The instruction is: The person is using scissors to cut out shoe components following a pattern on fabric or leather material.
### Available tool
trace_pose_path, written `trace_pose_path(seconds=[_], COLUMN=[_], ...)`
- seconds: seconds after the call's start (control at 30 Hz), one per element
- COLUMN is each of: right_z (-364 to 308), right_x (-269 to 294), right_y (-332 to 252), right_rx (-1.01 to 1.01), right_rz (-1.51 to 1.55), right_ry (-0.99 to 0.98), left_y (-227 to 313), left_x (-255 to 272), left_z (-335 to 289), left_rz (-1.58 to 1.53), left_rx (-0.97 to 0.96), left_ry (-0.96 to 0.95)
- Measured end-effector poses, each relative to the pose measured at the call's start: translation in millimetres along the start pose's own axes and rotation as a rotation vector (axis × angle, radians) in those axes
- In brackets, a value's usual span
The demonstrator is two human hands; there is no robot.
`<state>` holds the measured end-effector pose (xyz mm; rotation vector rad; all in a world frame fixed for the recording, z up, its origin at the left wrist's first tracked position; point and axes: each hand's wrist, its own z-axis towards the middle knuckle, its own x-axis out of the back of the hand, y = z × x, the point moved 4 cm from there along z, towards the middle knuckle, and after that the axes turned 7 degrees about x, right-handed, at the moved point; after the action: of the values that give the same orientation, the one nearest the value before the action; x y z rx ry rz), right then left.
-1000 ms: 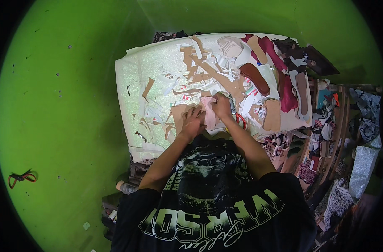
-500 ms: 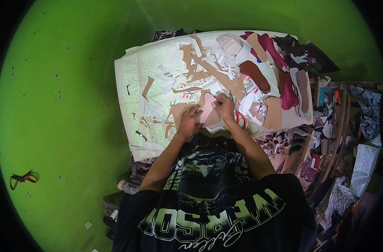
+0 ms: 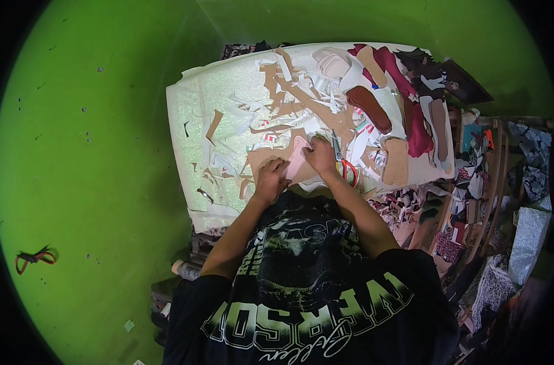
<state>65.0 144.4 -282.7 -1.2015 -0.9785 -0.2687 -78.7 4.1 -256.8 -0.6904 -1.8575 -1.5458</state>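
Observation:
A pale pink sole-shaped piece (image 3: 296,159) lies aslant on a sheet of brown cardboard (image 3: 258,159) at the table's near edge. My left hand (image 3: 271,180) is closed at the lower left side of the pink piece, its fingers bent over the edge and the cardboard. At the upper right side, my right hand (image 3: 320,157) pinches the pink piece's edge; its fingertips are partly hidden. Scissors (image 3: 348,173) with red-orange handles lie just right of my right hand, blades pointing away from me.
Cardboard and white offcuts (image 3: 292,91) litter the pale-covered table (image 3: 192,121). Toward the right lie a dark brown sole shape (image 3: 369,109), a tan sole shape (image 3: 395,161) and maroon material (image 3: 418,137). Fabric scraps (image 3: 447,243) heap beside a wooden rack on the right.
My right hand has shifted slightly left along the pink piece, so more of the scissors shows. My left hand's fingers have drawn in from a more spread pose.

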Motion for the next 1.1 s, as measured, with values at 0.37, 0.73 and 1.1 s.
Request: trace_pose_path(seconds=[0.37, 0.73, 1.1], right_z=[-4, -2, -5], right_x=[4, -9, -1], right_y=[-15, -20, -26], right_rx=[0.106, 0.44, 0.466], right_rz=[-0.016, -0.225, -0.181], right_ry=[0.065, -0.191, -0.271], left_y=[-16, -12, -53], left_x=[9, 12, 27], left_z=[-11, -17, -10], left_rz=[-0.155, -0.018, -0.17], left_rx=[0.06, 0.102, 0.203], left_ry=[0.074, 0.149, 0.222])
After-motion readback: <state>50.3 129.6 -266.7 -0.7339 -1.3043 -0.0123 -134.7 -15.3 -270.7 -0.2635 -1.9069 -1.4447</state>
